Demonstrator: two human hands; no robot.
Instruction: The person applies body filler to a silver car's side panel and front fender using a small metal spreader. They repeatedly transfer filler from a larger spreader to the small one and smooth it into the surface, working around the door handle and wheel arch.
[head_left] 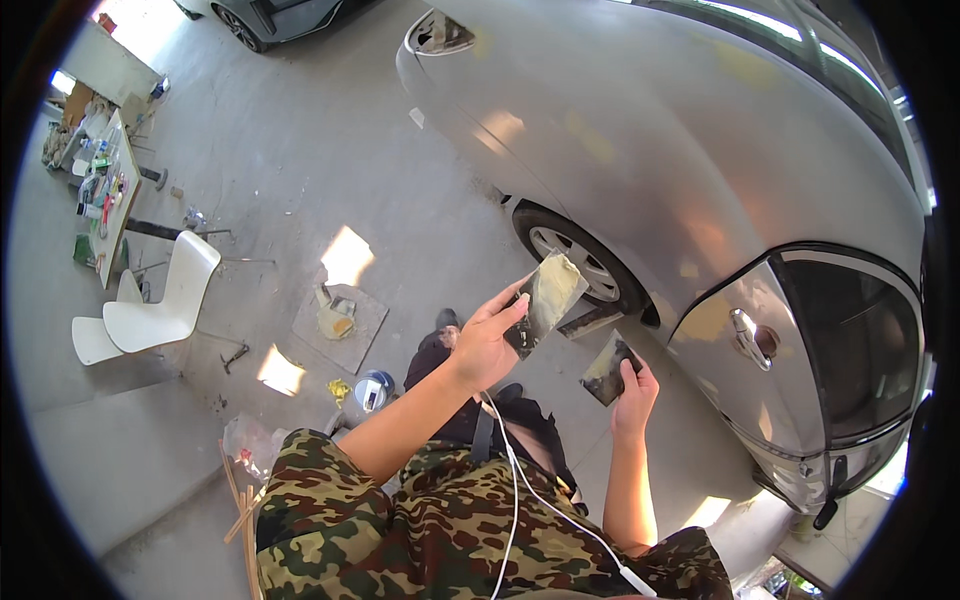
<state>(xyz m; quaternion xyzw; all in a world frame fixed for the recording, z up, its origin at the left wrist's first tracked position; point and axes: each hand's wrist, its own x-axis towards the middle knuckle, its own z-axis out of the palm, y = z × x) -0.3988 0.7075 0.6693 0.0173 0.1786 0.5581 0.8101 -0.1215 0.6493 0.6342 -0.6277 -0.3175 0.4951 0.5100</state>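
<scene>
My left hand (484,348) is closed on the lower edge of a flat, partly see-through mixing plate (540,318), smeared with black near my fingers. Pale yellow putty (560,281) lies on its upper end. Lower and to the right, my right hand (634,398) grips a small, dark, flat spreader (604,374) with pale smears on its face. The two tools are apart, and neither touches the car. Beside them stands a silver-grey car (640,130) with dull sanded areas and yellowish patches on its body. Its wheel (585,262) is just beyond the plate.
At left are white chairs (165,300) and a cluttered table (122,195). A blue-and-white can (373,390) stands near my legs, below a square board (365,335) on the floor. Wooden strips (250,530) lie lower left. Another car (265,20) is far back. A white cable hangs down my front.
</scene>
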